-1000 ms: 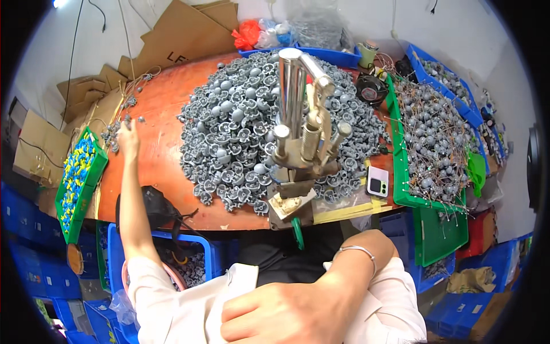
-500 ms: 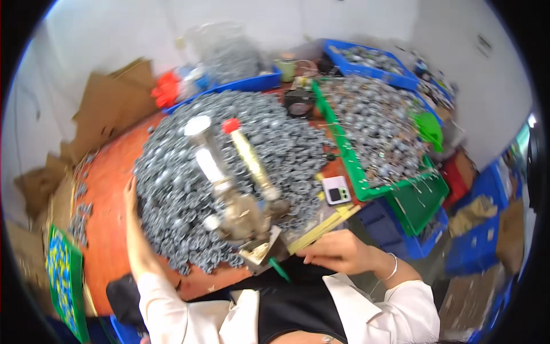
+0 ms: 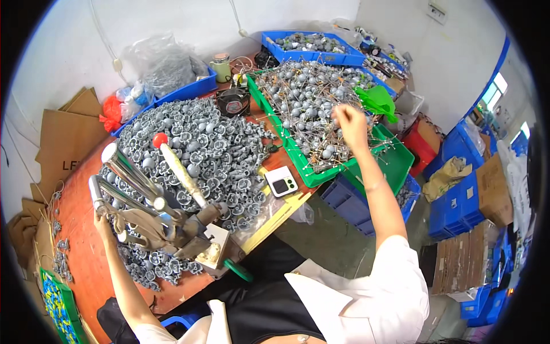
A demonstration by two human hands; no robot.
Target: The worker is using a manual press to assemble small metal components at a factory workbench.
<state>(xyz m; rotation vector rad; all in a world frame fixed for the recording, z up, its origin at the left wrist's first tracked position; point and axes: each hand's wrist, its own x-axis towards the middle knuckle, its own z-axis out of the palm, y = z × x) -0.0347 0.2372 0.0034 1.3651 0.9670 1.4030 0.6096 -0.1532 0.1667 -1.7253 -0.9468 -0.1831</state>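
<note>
Now our right hand (image 3: 351,124) curls over grey balls (image 3: 309,110); our left hand (image 3: 103,225) is at the press (image 3: 182,231). We cannot tell if either holds something.

Surface (image 3: 83,241): orange-red. Press (image 3: 146,223), left of centre: silver-grey; knob (image 3: 160,140) red. Wired balls (image 3: 309,109), upper centre: grey; tray (image 3: 314,178) green. Phone (image 3: 279,174): white; camera panel (image 3: 281,186) black.

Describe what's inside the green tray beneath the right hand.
A heap of grey balls and strands, hiding the bottom of the green tray. The right hand covers part.
</note>
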